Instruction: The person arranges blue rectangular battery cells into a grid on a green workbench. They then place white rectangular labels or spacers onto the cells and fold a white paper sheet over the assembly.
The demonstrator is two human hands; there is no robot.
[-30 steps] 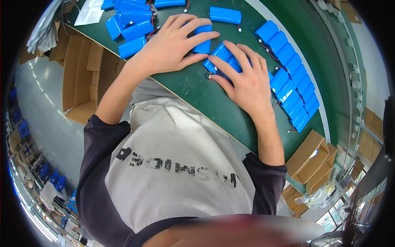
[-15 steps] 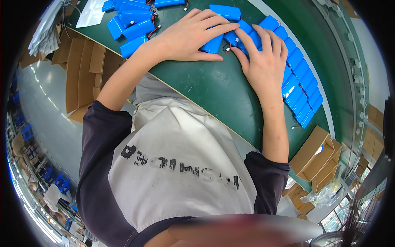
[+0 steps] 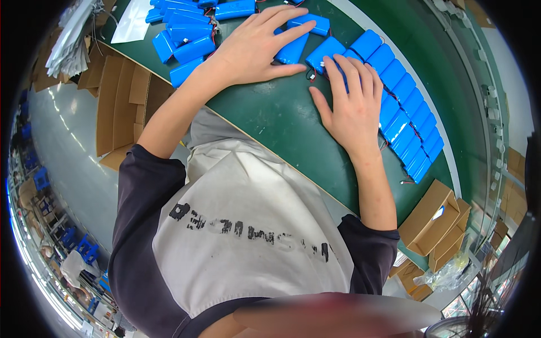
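Head view: both hands flat on blue battery packs at a green surface.

Left hand (image 3: 253, 48) lies palm down, fingers spread apart, covering one blue pack (image 3: 293, 49) near the surface's (image 3: 282, 121) middle; nothing clamped. Right hand (image 3: 352, 101) also palm down, fingers slightly apart, tips resting on another blue pack (image 3: 325, 52) just beside the first. Long row of packs (image 3: 406, 112) runs along the right hand's far side, touching edge to edge. Looser cluster of packs (image 3: 183, 36) sits beyond the left forearm. Flattened cardboard (image 3: 121, 96) lies on the floor at left; open cartons (image 3: 437, 222) stand at lower right.
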